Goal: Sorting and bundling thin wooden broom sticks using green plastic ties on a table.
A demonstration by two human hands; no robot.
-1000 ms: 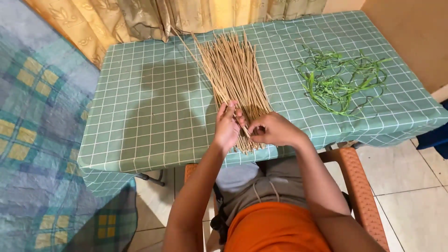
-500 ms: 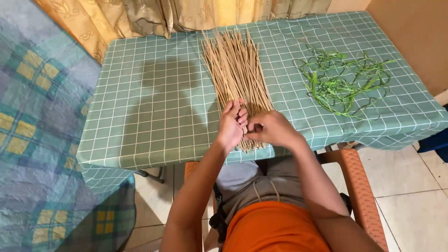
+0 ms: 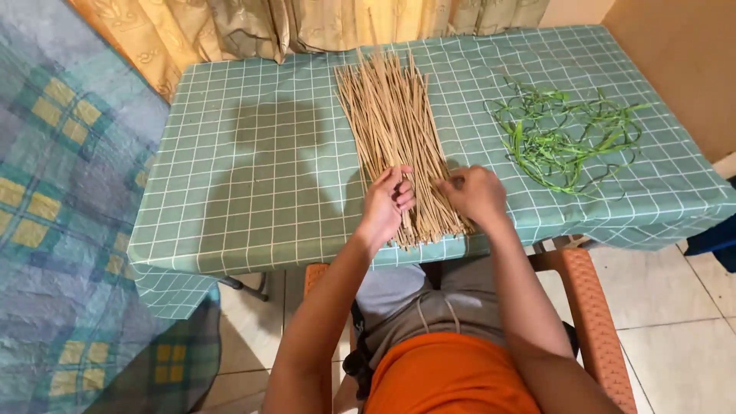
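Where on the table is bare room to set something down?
The widest bare patch is the table left of the stick bundle. A narrower strip lies between the sticks and the green strips. The near edge is crowded: the left hand and right hand rest on the sticks.

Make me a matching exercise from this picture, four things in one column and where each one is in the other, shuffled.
Things:
1. bundle of tan sticks
2. green leaf strips
3. curtain
4. orange chair

Places:
A. hanging behind the far edge of the table
B. under the person, at the table's near edge
C. on the right part of the checked tablecloth
D. in the middle of the table, near ends under both hands

Pairs: 1-D, 2-C, 3-A, 4-B
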